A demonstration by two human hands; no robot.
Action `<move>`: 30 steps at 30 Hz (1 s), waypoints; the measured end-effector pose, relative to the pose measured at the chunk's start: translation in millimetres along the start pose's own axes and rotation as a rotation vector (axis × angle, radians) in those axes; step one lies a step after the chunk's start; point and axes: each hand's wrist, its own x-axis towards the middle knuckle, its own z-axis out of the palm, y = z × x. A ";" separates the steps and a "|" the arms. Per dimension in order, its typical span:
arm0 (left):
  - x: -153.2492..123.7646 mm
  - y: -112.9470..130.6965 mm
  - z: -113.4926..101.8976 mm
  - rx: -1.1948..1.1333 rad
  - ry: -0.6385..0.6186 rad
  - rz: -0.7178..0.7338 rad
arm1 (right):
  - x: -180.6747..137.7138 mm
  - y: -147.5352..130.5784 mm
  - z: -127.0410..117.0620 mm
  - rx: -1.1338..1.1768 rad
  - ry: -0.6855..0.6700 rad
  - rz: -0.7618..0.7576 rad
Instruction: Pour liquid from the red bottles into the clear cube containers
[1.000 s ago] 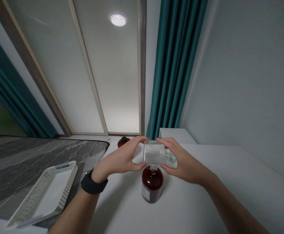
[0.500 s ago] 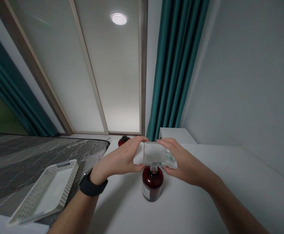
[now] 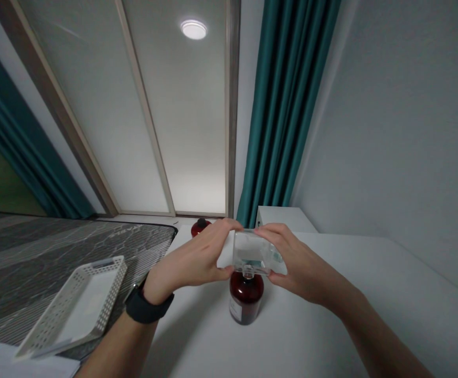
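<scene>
Between my two hands is a clear, see-through container (image 3: 249, 251), held sideways, with some clear liquid or a reflection low in it. Fingertips of my left hand (image 3: 199, 257) are on its left end, the thumb below and the fingers above. My right hand (image 3: 297, 260) grips the right end the same way, partly covering a pale greenish part. Directly beneath stands an upright dark amber bottle (image 3: 246, 296) with a white label. Its neck shows just under the container; I cannot tell whether they touch. Behind my left hand is a second dark red-brown bottle (image 3: 199, 226), partly hidden.
The bottle stands on a white table (image 3: 291, 336). To the left, a white perforated basket (image 3: 110, 302) rests on a grey striped surface (image 3: 134, 239), near white paper (image 3: 24, 362). A white box-like piece (image 3: 281, 215) stands behind the table, before a teal curtain (image 3: 287, 105).
The clear container has tipped slightly and shifted a little to the right in my hands. More of what looks like liquid shows along its lower side. The amber bottle stays in place.
</scene>
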 end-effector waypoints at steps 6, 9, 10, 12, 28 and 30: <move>-0.6 0.9 -0.6 0.022 -0.015 0.015 | -1.6 -1.8 1.4 -0.048 0.034 -0.030; -0.8 2.0 -0.9 0.023 -0.013 0.006 | -2.0 -3.0 1.8 -0.082 0.063 -0.056; -0.8 2.5 -1.1 0.026 -0.011 0.005 | -2.2 -3.5 1.9 -0.093 0.070 -0.066; -0.8 3.6 -1.2 0.031 -0.005 0.008 | -2.4 -4.1 2.0 -0.110 0.079 -0.088; -0.8 6.8 -1.2 0.082 -0.014 0.050 | -1.6 -3.7 3.0 -0.192 0.098 -0.165; -0.8 7.8 -1.5 0.085 -0.011 0.054 | -1.7 -3.1 3.4 -0.200 0.101 -0.171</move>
